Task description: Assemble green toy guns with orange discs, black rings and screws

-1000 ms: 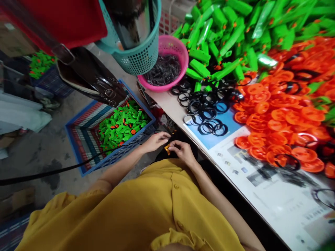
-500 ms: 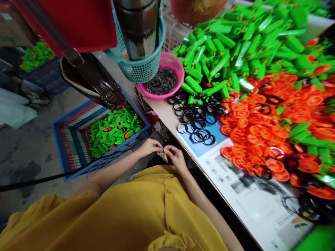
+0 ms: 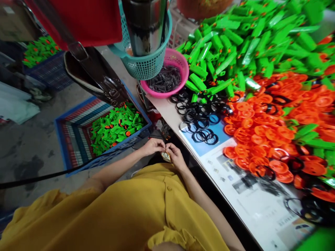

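Observation:
Close in front of my body, both hands meet over a small, flat, yellow-edged packet (image 3: 165,157) with a pale speckled face; its exact kind is too small to make out. My left hand (image 3: 153,146) comes from the left, thumb and fingertips pinched at the packet's upper edge. Opposite it, my right hand (image 3: 176,157) is closed on the packet's right side, with the fingertips of both hands nearly touching. The packet hangs below the fingers, above my yellow shirt (image 3: 125,209). Part of its top is hidden by the fingers.
On the table (image 3: 251,205) to the right lie green plastic pieces (image 3: 225,45), orange round parts (image 3: 261,129) and black rings (image 3: 202,129). A pink bowl (image 3: 186,68) holds dark small parts. A blue crate (image 3: 59,139) with green pieces stands left, below a dark handbag (image 3: 96,76).
The packet has turned so that more of its speckled face shows. My hands have shifted slightly with their fingertips closer together. The whole view has moved a little.

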Motion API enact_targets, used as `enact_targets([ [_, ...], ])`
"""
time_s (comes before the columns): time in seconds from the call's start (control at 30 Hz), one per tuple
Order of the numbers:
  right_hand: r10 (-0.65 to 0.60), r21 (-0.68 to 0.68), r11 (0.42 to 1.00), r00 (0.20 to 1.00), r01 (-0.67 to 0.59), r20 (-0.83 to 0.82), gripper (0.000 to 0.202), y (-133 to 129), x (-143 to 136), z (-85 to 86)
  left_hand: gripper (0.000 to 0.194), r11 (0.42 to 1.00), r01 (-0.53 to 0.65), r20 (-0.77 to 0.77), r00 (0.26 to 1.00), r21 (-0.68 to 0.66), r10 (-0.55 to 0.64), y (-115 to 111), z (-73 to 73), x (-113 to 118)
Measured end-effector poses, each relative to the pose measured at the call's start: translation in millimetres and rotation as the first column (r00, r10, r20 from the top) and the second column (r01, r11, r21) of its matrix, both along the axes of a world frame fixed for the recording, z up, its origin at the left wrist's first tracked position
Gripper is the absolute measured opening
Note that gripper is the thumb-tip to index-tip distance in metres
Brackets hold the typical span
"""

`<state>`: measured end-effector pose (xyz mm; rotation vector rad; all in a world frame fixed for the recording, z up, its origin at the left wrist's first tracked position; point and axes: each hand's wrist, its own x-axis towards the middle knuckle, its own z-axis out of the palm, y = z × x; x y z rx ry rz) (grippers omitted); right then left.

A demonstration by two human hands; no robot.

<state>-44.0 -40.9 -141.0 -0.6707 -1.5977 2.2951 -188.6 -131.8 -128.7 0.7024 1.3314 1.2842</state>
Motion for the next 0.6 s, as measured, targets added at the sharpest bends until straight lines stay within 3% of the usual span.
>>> enact_targets([
  [0.13,-0.009,-0.008,1.0,1.0,0.009,-0.019,0.041,-6,0,0.0,0.037,0.997,-0.031,-0.033,0.999,0.067,0.033,1,-0.8,1],
  [0.3,0.008,-0.004,1.0,0.999,-0.008,-0.054,0.049,-8,-2,1.1,0.037,0.99,-0.003,-0.117,0.993,0.139,0.02,-1,3.6,-15],
  [0.4,-0.006,0.107,0.994,0.998,0.013,-0.067,0.051,-3,-3,4.9,0.026,0.982,0.022,-0.224,0.974,0.187,0.021,-5,9.9,-27],
  [0.5,-0.051,0.323,0.944,0.998,0.063,-0.046,0.043,2,-2,11.9,0.016,0.953,0.094,-0.529,0.846,0.286,0.075,-13,12.8,-32],
  [0.6,-0.042,0.304,0.952,0.999,0.04,-0.001,0.031,2,-2,17.7,0.02,0.926,0.181,-0.719,0.685,0.331,0.123,-23,5.6,-29],
])
